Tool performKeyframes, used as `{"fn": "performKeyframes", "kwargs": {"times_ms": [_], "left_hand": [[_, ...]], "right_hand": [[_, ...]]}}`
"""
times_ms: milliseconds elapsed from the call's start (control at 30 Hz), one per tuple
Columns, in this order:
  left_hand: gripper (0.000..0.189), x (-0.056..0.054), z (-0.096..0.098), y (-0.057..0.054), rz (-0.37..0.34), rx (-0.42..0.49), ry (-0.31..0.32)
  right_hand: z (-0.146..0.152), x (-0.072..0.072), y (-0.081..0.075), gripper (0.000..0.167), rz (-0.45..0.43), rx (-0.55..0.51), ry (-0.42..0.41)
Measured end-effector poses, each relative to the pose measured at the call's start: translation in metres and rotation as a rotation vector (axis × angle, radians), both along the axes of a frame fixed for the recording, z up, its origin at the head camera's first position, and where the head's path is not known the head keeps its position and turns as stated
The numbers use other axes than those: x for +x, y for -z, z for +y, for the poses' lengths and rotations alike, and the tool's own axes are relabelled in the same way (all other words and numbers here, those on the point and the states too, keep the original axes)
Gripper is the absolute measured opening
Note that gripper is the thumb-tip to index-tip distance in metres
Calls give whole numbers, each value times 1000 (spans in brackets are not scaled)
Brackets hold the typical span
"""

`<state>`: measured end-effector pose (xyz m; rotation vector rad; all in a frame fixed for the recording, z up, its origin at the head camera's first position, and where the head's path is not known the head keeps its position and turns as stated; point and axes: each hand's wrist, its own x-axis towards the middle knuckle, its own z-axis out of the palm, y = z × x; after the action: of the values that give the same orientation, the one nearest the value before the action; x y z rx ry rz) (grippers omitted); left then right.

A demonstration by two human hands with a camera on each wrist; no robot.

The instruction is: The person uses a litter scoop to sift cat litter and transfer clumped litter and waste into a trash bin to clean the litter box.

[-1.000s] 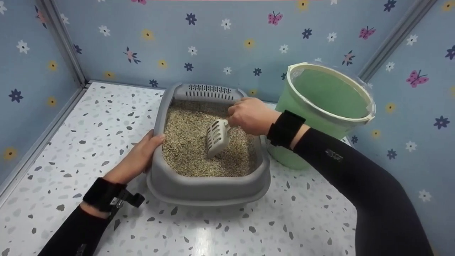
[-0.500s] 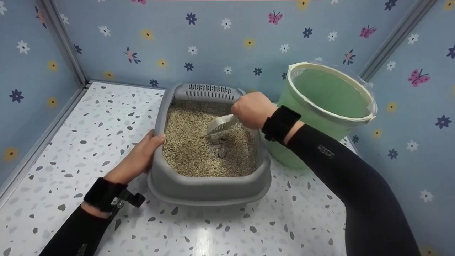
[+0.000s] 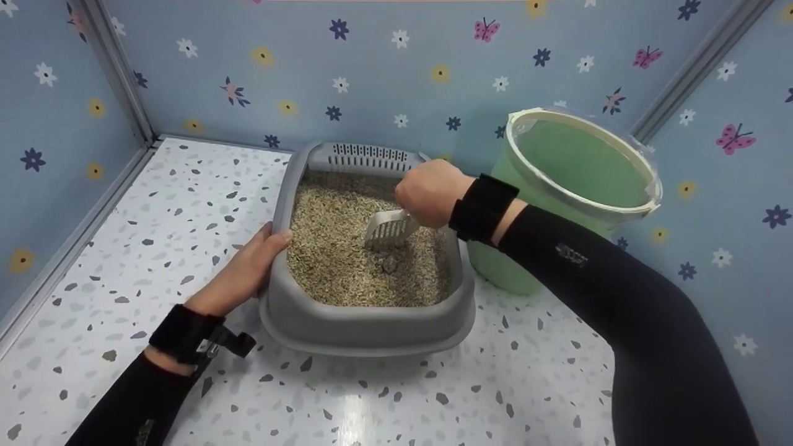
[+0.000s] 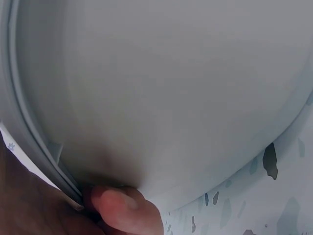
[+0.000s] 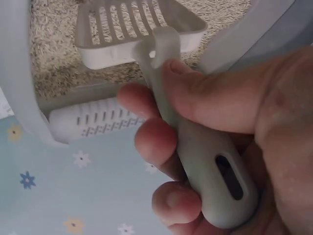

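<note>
A grey litter box point(image 3: 368, 331) holds tan granular litter point(image 3: 334, 248), with a few darker clumps near the middle. My right hand point(image 3: 432, 192) grips the handle of a slotted litter scoop point(image 3: 390, 229), whose head is tilted at the litter surface. In the right wrist view, fingers and thumb wrap the scoop's handle point(image 5: 205, 161). My left hand point(image 3: 251, 263) holds the box's left rim, thumb on top. The left wrist view shows its curled fingertips point(image 4: 122, 208) under the rim, against the outer wall point(image 4: 171, 98).
A tall green bucket point(image 3: 514, 266) with a cream rim stands right of the box, beneath my right forearm. Flower-patterned blue panels point(image 3: 365, 62) enclose the back and sides. The speckled white surface point(image 3: 526, 384) extends around the box.
The scoop rose and turned from the litter's middle, exposing dark clumps, then its head tipped down again behind them. My left hand stays on the rim.
</note>
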<state>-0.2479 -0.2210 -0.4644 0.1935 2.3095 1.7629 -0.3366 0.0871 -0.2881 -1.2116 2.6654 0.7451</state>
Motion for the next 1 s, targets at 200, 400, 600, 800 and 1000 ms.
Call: {"fn": "performKeyframes", "kwargs": {"times_ms": [200, 400, 600, 800, 1000], "left_hand": [[87, 0, 1, -2, -1, 25, 9], [84, 1, 0, -2, 2, 42, 8], [83, 2, 1, 0, 5, 22, 7], [84, 1, 3, -1, -3, 21, 11], [84, 2, 2, -2, 5, 20, 12]], "right_hand": [[-18, 10, -21, 45, -20, 105, 12], [-27, 5, -22, 45, 49, 133, -2], [-17, -10, 4, 49, 66, 109, -3], [-11, -15, 10, 46, -28, 83, 29], [-24, -7, -7, 40, -94, 117, 83]]}}
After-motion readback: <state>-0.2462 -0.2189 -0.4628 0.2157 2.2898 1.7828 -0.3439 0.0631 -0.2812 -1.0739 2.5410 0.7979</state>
